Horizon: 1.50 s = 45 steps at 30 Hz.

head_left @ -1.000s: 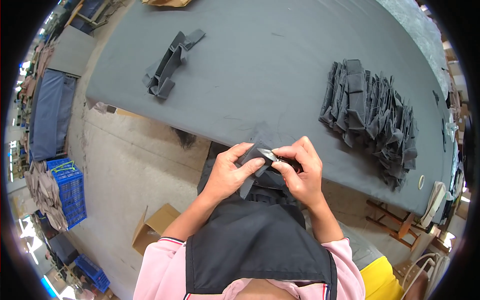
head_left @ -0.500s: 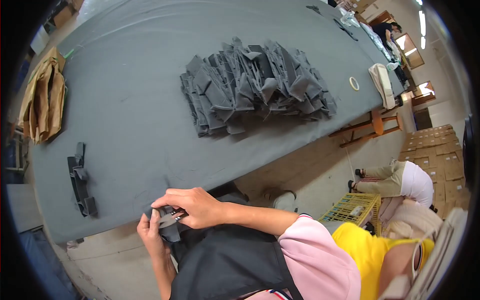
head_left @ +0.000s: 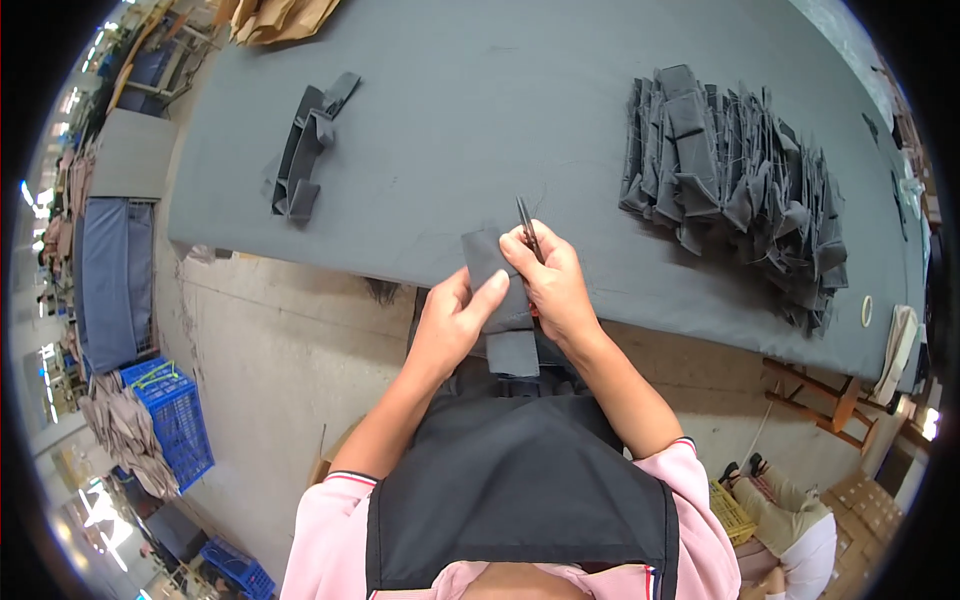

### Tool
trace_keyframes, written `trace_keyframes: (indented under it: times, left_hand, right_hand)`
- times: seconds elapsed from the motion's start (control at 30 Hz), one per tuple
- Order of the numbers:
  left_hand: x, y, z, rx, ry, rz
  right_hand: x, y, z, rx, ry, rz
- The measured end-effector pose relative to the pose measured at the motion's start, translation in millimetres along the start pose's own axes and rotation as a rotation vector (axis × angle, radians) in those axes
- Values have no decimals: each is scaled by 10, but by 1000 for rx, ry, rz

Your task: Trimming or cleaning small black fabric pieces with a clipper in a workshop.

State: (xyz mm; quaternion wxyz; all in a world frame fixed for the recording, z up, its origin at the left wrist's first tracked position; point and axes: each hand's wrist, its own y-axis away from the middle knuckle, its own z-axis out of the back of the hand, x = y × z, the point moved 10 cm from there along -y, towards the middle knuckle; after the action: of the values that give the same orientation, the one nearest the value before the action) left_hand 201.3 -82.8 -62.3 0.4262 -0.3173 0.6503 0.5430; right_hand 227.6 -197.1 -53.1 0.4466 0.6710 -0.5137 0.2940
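A dark grey strip of fabric [head_left: 485, 255] with a folded lower end is held in front of my apron, at the near edge of the table. My left hand [head_left: 452, 318] pinches it from the left, thumb lying across its face. On the other side, my right hand [head_left: 560, 290] grips dark thread snips [head_left: 524, 214], blades pointing up and away. The right thumb and fingers also touch the strip's right edge. Far right on the table stands a thick row of similar fabric pieces [head_left: 735, 165]. A few more pieces [head_left: 298, 160] lie to the left.
Grey cloth covers the table [head_left: 430, 140]. Brown paper [head_left: 285, 18] lies at its far left, a tape roll [head_left: 866, 311] near its right end. A wooden stool [head_left: 835, 412], blue crate [head_left: 180, 420] and yellow crate [head_left: 732, 515] stand below. Someone bends over [head_left: 805, 550] at lower right.
My view has swung left. The fabric strip, bunched between my hands before, now hangs flatter and more in sight. The snips have turned so their blades point away from me.
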Motion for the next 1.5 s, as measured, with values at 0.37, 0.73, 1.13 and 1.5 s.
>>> trace_keyframes:
  times: [0.37,0.73,1.13,1.5]
  left_hand:
    - [31,-91,61,-48,287,33]
    - [19,-31,213,-173,30,-109]
    - [-27,-41,168,-155,8,-145]
    - [-13,-25,180,-161,-15,-160]
  right_hand:
    - [275,535,353,-67,679,218]
    - [491,532,66,147,949,252]
    - [681,606,-138,166,1269,534]
    - [608,591,-80,172,1198,425]
